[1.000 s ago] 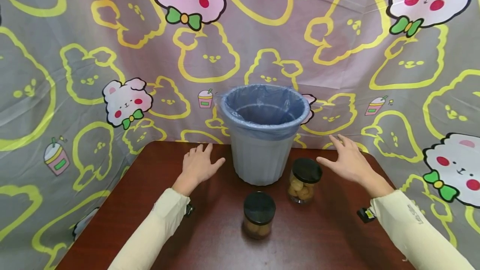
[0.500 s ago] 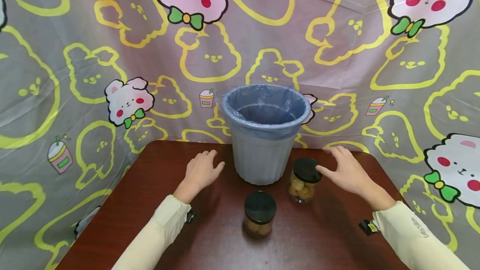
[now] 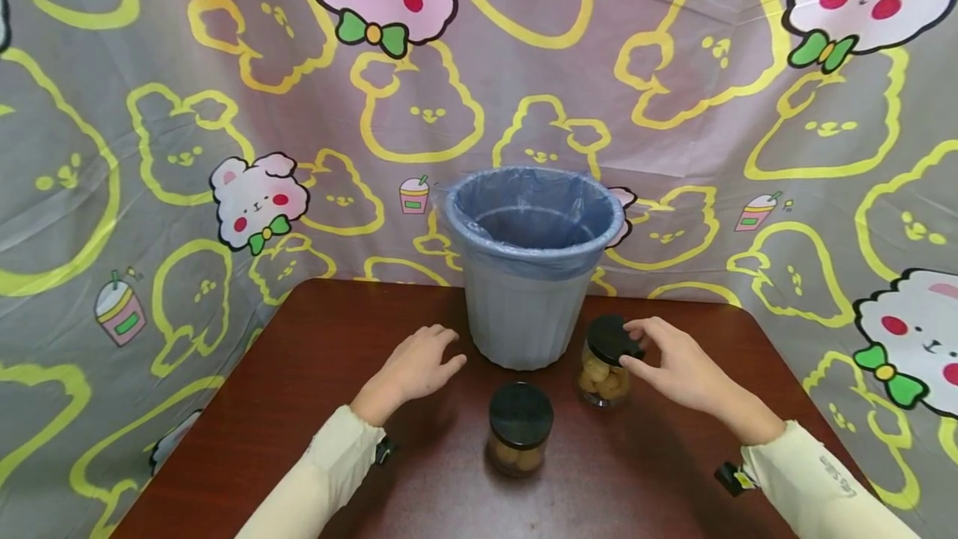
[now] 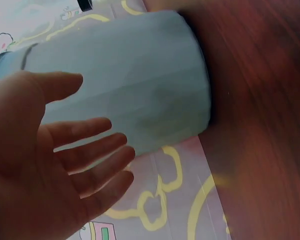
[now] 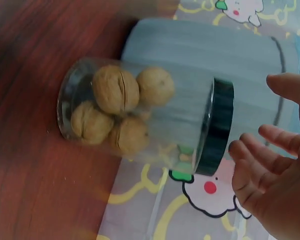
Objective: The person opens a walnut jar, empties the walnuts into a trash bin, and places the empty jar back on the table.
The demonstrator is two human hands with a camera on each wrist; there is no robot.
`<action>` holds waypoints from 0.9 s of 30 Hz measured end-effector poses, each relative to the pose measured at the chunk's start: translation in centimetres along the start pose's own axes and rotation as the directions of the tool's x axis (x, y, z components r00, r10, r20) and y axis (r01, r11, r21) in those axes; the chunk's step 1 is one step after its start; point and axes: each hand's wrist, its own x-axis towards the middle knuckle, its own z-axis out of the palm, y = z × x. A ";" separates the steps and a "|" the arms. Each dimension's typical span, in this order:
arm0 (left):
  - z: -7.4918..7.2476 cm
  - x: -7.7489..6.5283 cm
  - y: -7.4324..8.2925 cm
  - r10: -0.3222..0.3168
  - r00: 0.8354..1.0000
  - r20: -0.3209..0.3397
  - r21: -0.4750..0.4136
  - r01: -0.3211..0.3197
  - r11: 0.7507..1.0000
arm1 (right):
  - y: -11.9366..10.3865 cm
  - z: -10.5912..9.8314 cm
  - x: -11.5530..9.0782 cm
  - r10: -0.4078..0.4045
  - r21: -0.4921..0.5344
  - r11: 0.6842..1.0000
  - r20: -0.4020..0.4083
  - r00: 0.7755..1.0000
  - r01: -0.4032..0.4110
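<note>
A clear jar (image 5: 180, 125) of several walnuts (image 5: 115, 90) with a black lid (image 5: 216, 127) stands on the table, right of the bin. My right hand (image 3: 677, 368) is at that lid with thumb and fingers spread. In the right wrist view a gap shows between fingertips and lid. A second jar (image 3: 518, 456) with a black lid (image 3: 520, 414) and brown contents stands nearer to me. My left hand (image 3: 415, 368) hovers left of the two jars, fingers loosely bent, holding nothing. In the left wrist view the left hand (image 4: 55, 145) overlaps the bin's side.
A grey bin (image 3: 524, 314) lined with a blue plastic bag (image 3: 535, 181) stands at the back of the dark red-brown table (image 3: 329, 331). A patterned cloth (image 3: 419, 106) hangs behind and at both sides.
My right hand has moved left and in to the walnut jar's lid, its fingers closing in somewhat. My left hand has come nearer and slightly right. The jars and bin stay put.
</note>
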 end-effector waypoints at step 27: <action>1.7 -1.1 3.3 0.232 0.972 0.032 -0.206 -0.221 0.953 | -3.0 5.9 -2.8 -0.155 0.161 0.980 0.233 0.960 0.119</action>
